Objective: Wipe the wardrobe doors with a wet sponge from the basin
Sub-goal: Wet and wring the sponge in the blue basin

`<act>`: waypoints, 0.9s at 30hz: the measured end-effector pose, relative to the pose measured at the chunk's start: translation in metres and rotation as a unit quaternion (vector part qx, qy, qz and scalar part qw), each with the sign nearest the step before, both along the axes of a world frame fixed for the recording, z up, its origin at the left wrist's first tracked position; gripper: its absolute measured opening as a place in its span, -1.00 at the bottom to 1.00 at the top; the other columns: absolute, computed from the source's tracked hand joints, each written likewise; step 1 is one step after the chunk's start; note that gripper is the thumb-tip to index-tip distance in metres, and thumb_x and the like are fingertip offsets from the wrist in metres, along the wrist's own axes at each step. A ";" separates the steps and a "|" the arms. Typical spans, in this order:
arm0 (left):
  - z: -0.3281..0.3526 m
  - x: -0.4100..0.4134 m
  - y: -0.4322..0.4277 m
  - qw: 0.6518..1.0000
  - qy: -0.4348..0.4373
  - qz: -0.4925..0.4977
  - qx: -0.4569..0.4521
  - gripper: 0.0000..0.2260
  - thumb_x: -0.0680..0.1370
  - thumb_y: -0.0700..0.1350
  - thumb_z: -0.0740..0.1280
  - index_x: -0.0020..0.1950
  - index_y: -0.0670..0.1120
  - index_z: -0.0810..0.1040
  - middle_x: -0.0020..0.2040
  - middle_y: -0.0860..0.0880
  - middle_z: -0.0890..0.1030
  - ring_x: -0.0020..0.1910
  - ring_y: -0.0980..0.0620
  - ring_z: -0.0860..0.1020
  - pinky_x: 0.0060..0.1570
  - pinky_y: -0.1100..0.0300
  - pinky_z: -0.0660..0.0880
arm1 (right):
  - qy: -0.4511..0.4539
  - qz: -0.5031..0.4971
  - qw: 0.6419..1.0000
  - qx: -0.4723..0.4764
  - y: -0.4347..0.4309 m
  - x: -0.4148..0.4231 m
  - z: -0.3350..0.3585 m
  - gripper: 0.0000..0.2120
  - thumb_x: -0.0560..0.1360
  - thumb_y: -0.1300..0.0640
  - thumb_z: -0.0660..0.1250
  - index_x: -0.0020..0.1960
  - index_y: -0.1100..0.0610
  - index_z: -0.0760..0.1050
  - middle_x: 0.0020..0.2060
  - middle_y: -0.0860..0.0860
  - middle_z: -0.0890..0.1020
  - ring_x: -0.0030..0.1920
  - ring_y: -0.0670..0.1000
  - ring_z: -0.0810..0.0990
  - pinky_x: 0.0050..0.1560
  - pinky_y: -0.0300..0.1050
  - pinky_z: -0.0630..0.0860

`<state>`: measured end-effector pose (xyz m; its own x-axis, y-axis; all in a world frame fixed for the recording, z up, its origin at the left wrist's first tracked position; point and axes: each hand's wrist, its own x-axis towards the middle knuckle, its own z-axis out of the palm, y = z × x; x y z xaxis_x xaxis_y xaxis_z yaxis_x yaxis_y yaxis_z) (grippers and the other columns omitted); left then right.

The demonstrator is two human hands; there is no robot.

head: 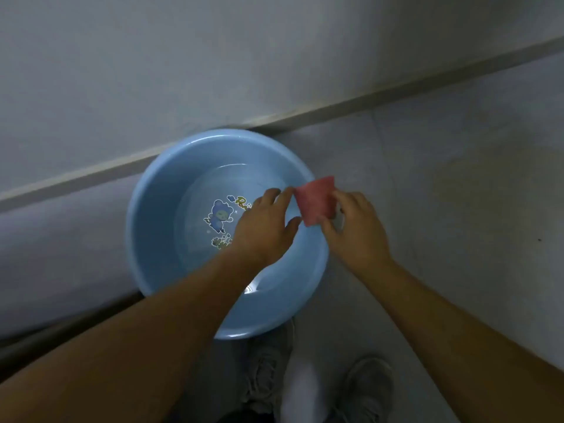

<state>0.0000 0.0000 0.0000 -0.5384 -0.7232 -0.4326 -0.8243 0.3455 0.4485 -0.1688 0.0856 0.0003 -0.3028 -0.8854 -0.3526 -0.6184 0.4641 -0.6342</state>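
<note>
A round light-blue basin stands on the floor, holding clear water over a cartoon bear print on its bottom. Above the basin's right rim a pink sponge hangs between both hands. My left hand pinches its left edge with fingertips and thumb. My right hand holds its right side and lower corner. The pale wardrobe door fills the upper part of the view, just behind the basin.
A light strip runs diagonally along the base of the wardrobe, touching the basin's far rim. Grey floor tiles spread to the right. My two grey sneakers stand just below the basin.
</note>
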 end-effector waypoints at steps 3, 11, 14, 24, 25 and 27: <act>-0.018 -0.007 0.000 0.998 0.039 0.030 0.024 -0.45 0.67 0.05 0.27 0.61 -0.09 0.24 0.52 -0.13 0.37 0.46 -0.16 0.39 0.40 -0.04 0.36 | -0.014 -0.011 1.000 -0.007 -0.004 -0.002 -0.016 -0.47 0.56 -0.02 0.42 0.47 0.12 0.41 0.26 0.08 0.52 0.21 0.05 0.51 0.12 -0.12 0.45; -0.019 -0.031 0.000 0.925 0.188 0.265 0.195 -0.79 0.61 -0.06 0.39 0.23 -0.06 0.55 -0.05 -0.01 0.64 -0.15 0.27 0.57 -0.09 0.39 0.48 | -0.081 -0.078 0.993 -0.029 -0.010 0.000 -0.015 -0.77 0.54 0.05 0.44 0.15 0.09 0.53 0.08 0.00 0.57 -0.01 -0.05 0.59 0.02 -0.04 0.61; -0.006 -0.034 0.003 0.898 0.220 0.317 0.209 -0.89 0.56 -0.21 0.44 -0.07 -0.12 0.51 -0.26 -0.02 0.55 -0.40 0.26 0.46 -0.32 0.45 0.38 | -0.075 -0.095 0.992 -0.046 -0.012 0.001 -0.006 -0.88 0.52 0.16 0.45 -0.02 0.06 0.51 -0.02 -0.01 0.54 -0.07 -0.04 0.59 0.01 0.00 0.62; 0.037 0.029 0.001 0.767 0.357 0.417 0.332 -0.75 0.56 -0.40 0.37 -0.11 -0.08 0.43 -0.39 0.03 0.58 -0.42 0.07 0.52 -0.42 0.28 0.45 | -0.329 -0.024 0.943 0.041 -0.043 0.029 0.023 -0.74 0.65 0.04 0.32 0.33 -0.01 0.53 0.23 -0.04 0.61 0.19 -0.09 0.58 0.20 -0.31 0.51; 0.036 0.040 0.000 0.758 0.361 0.422 0.341 -0.77 0.55 -0.38 0.41 -0.04 -0.07 0.47 -0.34 0.01 0.62 -0.37 0.04 0.55 -0.37 0.25 0.48 | -0.376 -0.039 0.923 0.071 -0.048 0.037 0.022 -0.79 0.65 0.05 0.30 0.26 0.03 0.57 0.17 0.00 0.65 0.13 -0.08 0.63 0.13 -0.28 0.56; 0.026 0.060 -0.001 0.749 0.358 0.428 0.358 -0.70 0.47 -0.29 0.49 0.15 -0.07 0.55 -0.16 -0.06 0.70 -0.24 -0.05 0.61 -0.25 0.14 0.54 | -0.439 -0.064 0.888 0.124 -0.054 0.057 0.014 -0.83 0.64 0.04 0.32 0.13 0.07 0.62 0.07 0.09 0.70 0.02 0.00 0.69 0.01 -0.12 0.65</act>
